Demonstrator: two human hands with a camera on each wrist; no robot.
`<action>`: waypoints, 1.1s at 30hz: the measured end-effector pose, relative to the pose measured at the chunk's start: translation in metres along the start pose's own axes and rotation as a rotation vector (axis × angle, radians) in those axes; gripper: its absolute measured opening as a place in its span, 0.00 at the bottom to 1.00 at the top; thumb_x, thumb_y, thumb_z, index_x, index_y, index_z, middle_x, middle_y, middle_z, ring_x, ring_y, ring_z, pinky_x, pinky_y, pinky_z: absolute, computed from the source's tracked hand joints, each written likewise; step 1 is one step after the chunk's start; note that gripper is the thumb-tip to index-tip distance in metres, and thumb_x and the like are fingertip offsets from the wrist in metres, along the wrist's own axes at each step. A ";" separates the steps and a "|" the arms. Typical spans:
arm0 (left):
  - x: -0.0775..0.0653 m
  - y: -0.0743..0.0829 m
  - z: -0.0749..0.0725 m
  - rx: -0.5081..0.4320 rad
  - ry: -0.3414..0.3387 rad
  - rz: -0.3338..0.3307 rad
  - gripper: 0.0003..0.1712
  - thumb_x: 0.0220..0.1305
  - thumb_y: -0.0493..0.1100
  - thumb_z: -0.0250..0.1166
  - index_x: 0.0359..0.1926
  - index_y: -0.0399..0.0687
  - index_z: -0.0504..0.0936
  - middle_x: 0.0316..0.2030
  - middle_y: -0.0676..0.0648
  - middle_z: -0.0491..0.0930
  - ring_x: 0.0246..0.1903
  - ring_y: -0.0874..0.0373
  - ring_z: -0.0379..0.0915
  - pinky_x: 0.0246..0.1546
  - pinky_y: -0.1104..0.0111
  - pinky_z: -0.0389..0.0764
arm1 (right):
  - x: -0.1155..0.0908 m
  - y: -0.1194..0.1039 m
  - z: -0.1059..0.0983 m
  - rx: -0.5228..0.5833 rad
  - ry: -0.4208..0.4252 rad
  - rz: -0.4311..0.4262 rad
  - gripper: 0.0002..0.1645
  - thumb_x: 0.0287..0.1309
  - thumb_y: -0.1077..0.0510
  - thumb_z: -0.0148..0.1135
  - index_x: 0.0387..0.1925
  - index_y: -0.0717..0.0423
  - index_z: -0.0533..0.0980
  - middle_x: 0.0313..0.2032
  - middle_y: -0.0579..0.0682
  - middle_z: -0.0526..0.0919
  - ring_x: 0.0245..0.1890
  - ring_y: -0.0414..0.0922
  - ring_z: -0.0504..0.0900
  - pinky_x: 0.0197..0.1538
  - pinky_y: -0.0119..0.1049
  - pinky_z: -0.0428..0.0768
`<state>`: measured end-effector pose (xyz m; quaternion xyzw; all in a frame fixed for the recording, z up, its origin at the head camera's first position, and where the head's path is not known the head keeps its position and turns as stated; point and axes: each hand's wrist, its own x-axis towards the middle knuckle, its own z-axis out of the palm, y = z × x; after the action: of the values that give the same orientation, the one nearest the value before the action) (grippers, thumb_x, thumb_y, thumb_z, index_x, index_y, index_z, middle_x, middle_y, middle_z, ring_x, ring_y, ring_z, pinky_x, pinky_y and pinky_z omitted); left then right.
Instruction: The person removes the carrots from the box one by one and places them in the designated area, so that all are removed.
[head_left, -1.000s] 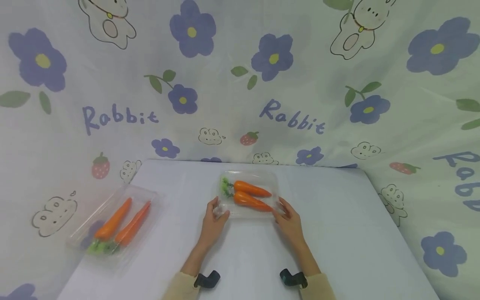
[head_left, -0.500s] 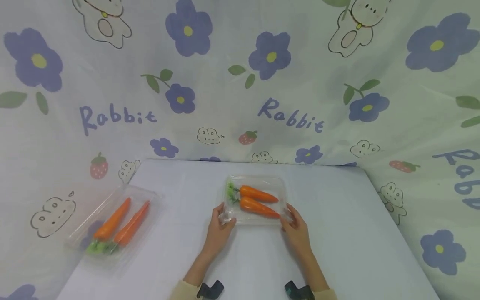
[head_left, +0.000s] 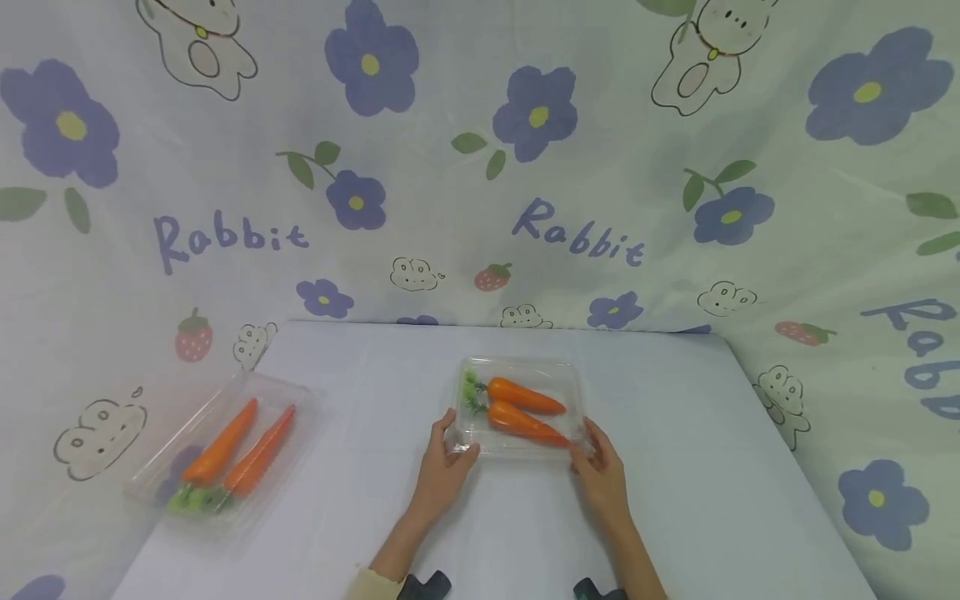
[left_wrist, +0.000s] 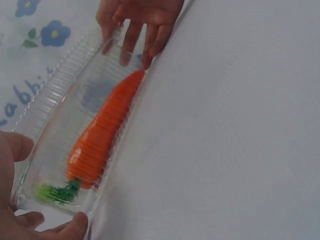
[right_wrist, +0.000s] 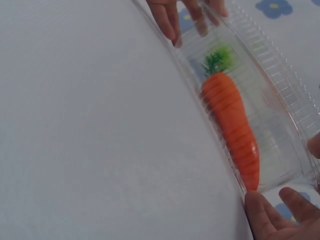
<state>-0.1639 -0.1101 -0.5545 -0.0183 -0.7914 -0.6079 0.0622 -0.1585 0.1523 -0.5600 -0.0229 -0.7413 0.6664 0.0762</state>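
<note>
Plastic and clear, the box [head_left: 559,380] near the middle of the table [head_left: 697,467], pinched at opposite ends in the grip of left hand [head_left: 442,468] and right hand [head_left: 603,475], could buckle if squeezed harder, its carrots [head_left: 525,396] sliding if it tilts.

A pale flower-printed cloth [head_left: 450,67] surrounds the white table [head_left: 720,483].

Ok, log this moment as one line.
left hand: grips clear container, left end | right hand: grips right end | inside: two carrots | second container: farther left, holds two more carrots
</note>
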 end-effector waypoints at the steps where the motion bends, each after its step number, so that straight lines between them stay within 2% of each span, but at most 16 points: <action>1: 0.000 0.001 0.001 0.004 -0.002 0.003 0.38 0.64 0.43 0.66 0.70 0.42 0.58 0.72 0.44 0.55 0.67 0.43 0.57 0.56 0.58 0.74 | 0.000 0.001 0.000 0.006 0.003 0.000 0.33 0.65 0.62 0.61 0.70 0.55 0.63 0.64 0.61 0.69 0.48 0.46 0.79 0.42 0.31 0.81; 5: 0.001 0.003 0.002 0.028 -0.011 0.024 0.38 0.65 0.44 0.65 0.69 0.41 0.57 0.72 0.43 0.55 0.69 0.42 0.51 0.62 0.50 0.66 | 0.000 0.002 0.000 0.058 0.022 0.028 0.36 0.65 0.62 0.60 0.71 0.53 0.59 0.64 0.59 0.69 0.51 0.42 0.77 0.44 0.29 0.80; 9: 0.004 0.005 0.003 0.027 -0.022 0.037 0.38 0.63 0.44 0.66 0.67 0.45 0.55 0.72 0.40 0.53 0.71 0.40 0.44 0.64 0.42 0.56 | 0.000 0.000 0.000 0.081 0.032 0.069 0.34 0.66 0.62 0.59 0.70 0.53 0.60 0.64 0.57 0.70 0.54 0.45 0.77 0.47 0.28 0.79; 14: 0.009 0.003 0.002 0.017 -0.069 0.064 0.48 0.61 0.42 0.68 0.73 0.49 0.46 0.73 0.38 0.48 0.71 0.37 0.42 0.64 0.40 0.53 | 0.000 0.001 -0.001 0.063 0.040 0.104 0.33 0.66 0.59 0.61 0.69 0.53 0.61 0.64 0.57 0.70 0.55 0.49 0.76 0.48 0.29 0.79; 18: 0.014 0.002 -0.002 0.108 -0.103 0.086 0.57 0.57 0.47 0.72 0.76 0.60 0.41 0.75 0.43 0.43 0.72 0.42 0.40 0.66 0.42 0.50 | -0.001 0.002 -0.003 0.054 0.063 0.129 0.33 0.64 0.54 0.64 0.67 0.52 0.64 0.62 0.55 0.72 0.55 0.47 0.77 0.48 0.30 0.80; 21: 0.020 0.003 -0.006 0.167 -0.104 0.090 0.58 0.54 0.50 0.74 0.76 0.68 0.45 0.75 0.43 0.41 0.73 0.43 0.38 0.66 0.42 0.50 | -0.002 0.001 -0.004 0.064 0.065 0.123 0.33 0.62 0.54 0.65 0.66 0.55 0.65 0.61 0.55 0.71 0.55 0.48 0.76 0.48 0.30 0.80; 25: 0.029 0.005 -0.007 0.161 -0.119 0.091 0.56 0.52 0.49 0.76 0.75 0.69 0.51 0.76 0.44 0.39 0.73 0.42 0.37 0.65 0.42 0.52 | -0.001 0.001 -0.007 0.070 0.043 0.095 0.36 0.59 0.59 0.68 0.66 0.58 0.65 0.62 0.59 0.71 0.57 0.54 0.74 0.49 0.28 0.78; 29: 0.035 0.000 -0.004 0.132 -0.150 0.095 0.52 0.51 0.48 0.77 0.73 0.65 0.57 0.76 0.48 0.37 0.73 0.44 0.36 0.65 0.43 0.54 | 0.000 0.001 -0.010 0.095 0.011 0.113 0.39 0.55 0.63 0.70 0.67 0.57 0.64 0.63 0.58 0.70 0.60 0.56 0.72 0.50 0.27 0.77; 33: 0.036 -0.004 -0.001 0.105 -0.154 0.107 0.49 0.51 0.47 0.77 0.71 0.60 0.61 0.76 0.51 0.37 0.74 0.46 0.36 0.65 0.43 0.55 | -0.002 -0.006 -0.010 0.130 -0.006 0.146 0.41 0.54 0.65 0.70 0.67 0.56 0.63 0.64 0.58 0.69 0.62 0.55 0.70 0.50 0.27 0.77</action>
<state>-0.2003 -0.1138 -0.5534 -0.1040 -0.8226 -0.5580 0.0343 -0.1548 0.1608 -0.5537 -0.0699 -0.6932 0.7169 0.0264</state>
